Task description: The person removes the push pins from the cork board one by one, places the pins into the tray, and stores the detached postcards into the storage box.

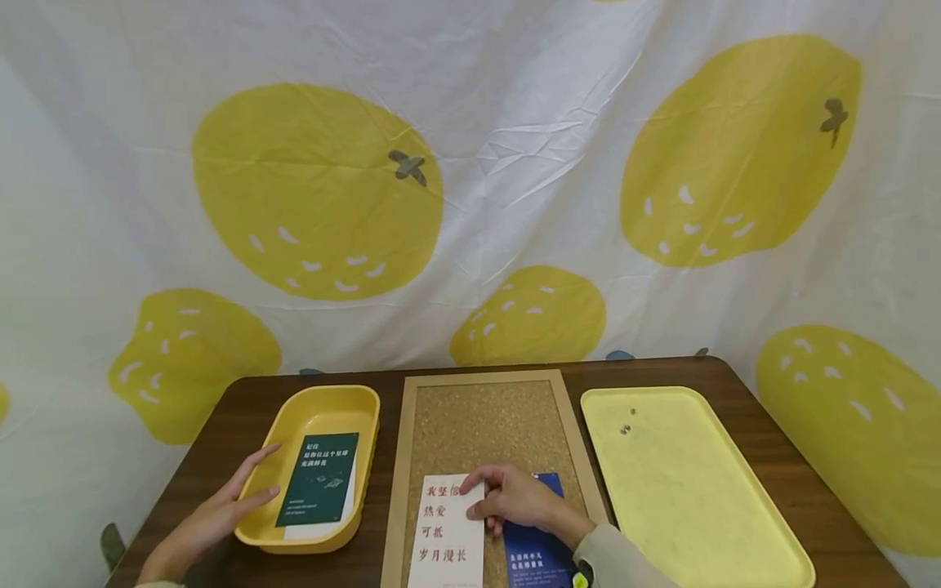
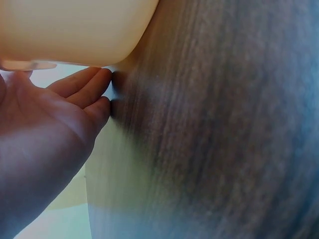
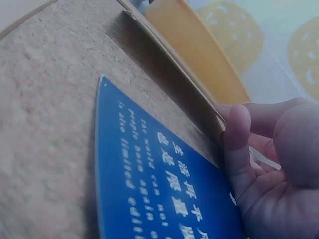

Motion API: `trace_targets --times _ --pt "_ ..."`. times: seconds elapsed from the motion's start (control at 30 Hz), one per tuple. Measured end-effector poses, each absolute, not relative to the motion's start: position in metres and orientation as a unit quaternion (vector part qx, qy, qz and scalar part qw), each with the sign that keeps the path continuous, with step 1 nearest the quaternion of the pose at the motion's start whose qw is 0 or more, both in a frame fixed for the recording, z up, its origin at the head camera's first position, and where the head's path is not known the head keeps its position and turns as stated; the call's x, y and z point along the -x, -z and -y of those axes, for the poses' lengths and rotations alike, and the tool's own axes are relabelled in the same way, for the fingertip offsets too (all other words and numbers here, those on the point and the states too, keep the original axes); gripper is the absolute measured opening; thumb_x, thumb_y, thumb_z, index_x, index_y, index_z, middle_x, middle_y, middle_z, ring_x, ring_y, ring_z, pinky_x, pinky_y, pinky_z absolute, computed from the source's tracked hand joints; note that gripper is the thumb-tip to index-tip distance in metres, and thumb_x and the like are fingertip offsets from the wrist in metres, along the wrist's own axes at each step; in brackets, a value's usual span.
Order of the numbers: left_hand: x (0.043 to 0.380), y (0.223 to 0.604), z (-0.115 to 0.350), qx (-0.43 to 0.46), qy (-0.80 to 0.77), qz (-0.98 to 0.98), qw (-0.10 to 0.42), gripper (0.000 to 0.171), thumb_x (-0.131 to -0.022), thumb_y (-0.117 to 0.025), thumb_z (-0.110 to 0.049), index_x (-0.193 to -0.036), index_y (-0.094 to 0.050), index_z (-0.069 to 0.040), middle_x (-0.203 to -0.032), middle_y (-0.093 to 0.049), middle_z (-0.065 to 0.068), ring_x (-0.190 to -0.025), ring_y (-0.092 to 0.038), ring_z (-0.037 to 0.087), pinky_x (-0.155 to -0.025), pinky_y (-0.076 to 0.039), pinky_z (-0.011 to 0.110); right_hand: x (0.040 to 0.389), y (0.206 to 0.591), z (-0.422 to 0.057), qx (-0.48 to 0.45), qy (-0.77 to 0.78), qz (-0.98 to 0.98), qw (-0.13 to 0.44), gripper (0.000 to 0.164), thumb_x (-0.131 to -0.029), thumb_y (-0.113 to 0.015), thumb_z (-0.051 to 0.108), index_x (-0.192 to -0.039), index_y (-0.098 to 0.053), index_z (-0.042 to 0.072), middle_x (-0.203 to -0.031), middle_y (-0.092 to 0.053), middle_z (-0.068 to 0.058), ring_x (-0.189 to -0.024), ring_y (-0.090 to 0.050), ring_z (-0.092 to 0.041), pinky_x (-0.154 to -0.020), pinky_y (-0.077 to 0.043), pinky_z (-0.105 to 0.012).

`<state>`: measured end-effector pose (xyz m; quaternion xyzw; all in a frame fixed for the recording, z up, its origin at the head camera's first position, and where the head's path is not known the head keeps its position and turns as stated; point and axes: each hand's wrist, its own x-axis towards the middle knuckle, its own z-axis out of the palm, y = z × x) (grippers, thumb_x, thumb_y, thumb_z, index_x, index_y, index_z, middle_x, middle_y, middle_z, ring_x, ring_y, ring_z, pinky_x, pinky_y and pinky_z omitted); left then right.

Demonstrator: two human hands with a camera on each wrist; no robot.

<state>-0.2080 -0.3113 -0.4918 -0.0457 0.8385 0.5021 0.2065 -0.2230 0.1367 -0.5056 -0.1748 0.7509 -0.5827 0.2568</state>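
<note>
My right hand (image 1: pixel 518 498) pinches a white card (image 1: pixel 444 543) with red characters by its upper right edge, over the corkboard (image 1: pixel 485 416). In the right wrist view that card appears nearly edge-on, raised off the cork. Beside it on the board lies a blue card (image 1: pixel 532 555) with white print, partly covered by my right hand and wrist. My left hand (image 1: pixel 213 514) holds the left side of a yellow plastic basket (image 1: pixel 316 400), thumb and index over the rim. Its other fingers (image 2: pixel 94 87) stay outside, below the basket wall. Inside the basket rests a dark green card (image 1: pixel 319 482) over a white one.
A pale yellow tray (image 1: pixel 684 474) lies right of the board, with several small metallic pieces (image 1: pixel 626 429) near its upper left. Everything stands on a dark wood table (image 1: pixel 220 441). A lemon-print curtain (image 1: pixel 515 204) hangs close behind it.
</note>
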Motion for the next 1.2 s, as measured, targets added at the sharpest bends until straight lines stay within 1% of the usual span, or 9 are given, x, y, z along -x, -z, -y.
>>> trace_targets --times 0.13,0.37,0.63,0.97,1.2 --pt "0.2072 0.4899 0.3103 0.051 -0.500 -0.839 0.210 0.084 -0.097 -0.058 -0.046 -0.158 -0.005 -0.024 -0.161 0.011 0.025 -0.141 -0.003 0.051 -0.107 -0.002 0.079 0.2236 0.5052 -0.1370 0.178 0.587 -0.748 0.255 0.026 -0.084 -0.076 0.006 -0.109 -0.071 0.006 -0.066 -0.055 -0.002 -0.049 -0.056 -0.008 -0.046 -0.048 -0.019" --pt "0.2068 0.4909 0.3105 0.054 -0.492 -0.843 0.210 0.086 -0.096 -0.058 -0.049 -0.158 -0.004 -0.024 -0.160 0.008 0.026 -0.137 -0.010 0.050 -0.107 -0.007 0.079 0.2237 0.5048 -0.1372 0.178 0.599 -0.737 0.255 0.027 -0.083 -0.076 0.005 -0.110 -0.070 0.004 -0.067 -0.057 -0.002 -0.050 -0.056 -0.007 -0.047 -0.049 -0.019" --pt "0.2067 0.4912 0.3104 0.054 -0.497 -0.841 0.209 0.086 -0.096 -0.058 -0.048 -0.158 -0.004 -0.024 -0.161 0.007 0.025 -0.138 -0.010 0.050 -0.108 -0.006 0.078 0.2226 0.5025 -0.1366 0.168 0.613 -0.730 0.253 0.028 -0.083 -0.075 0.002 -0.111 -0.069 0.001 -0.068 -0.057 -0.002 -0.051 -0.056 -0.007 -0.047 -0.048 -0.019" --pt "0.2076 0.4917 0.3112 0.048 -0.507 -0.836 0.206 0.085 -0.097 -0.059 -0.045 -0.158 -0.005 -0.024 -0.161 0.009 0.024 -0.140 -0.005 0.049 -0.108 -0.003 0.077 0.2251 0.4993 -0.1362 0.163 0.626 -0.719 0.254 0.029 -0.084 -0.074 0.003 -0.112 -0.068 0.002 -0.073 -0.056 -0.004 -0.053 -0.055 -0.009 -0.047 -0.048 -0.020" --pt "0.2062 0.4924 0.3120 0.045 -0.507 -0.836 0.205 0.081 -0.098 -0.058 -0.041 -0.158 -0.005 -0.025 -0.161 0.010 0.024 -0.141 -0.004 0.049 -0.108 -0.002 0.077 0.2268 0.4960 -0.1332 0.162 0.621 -0.724 0.252 0.030 -0.083 -0.075 0.005 -0.112 -0.068 0.003 -0.071 -0.056 -0.003 -0.052 -0.054 -0.009 -0.046 -0.047 -0.020"
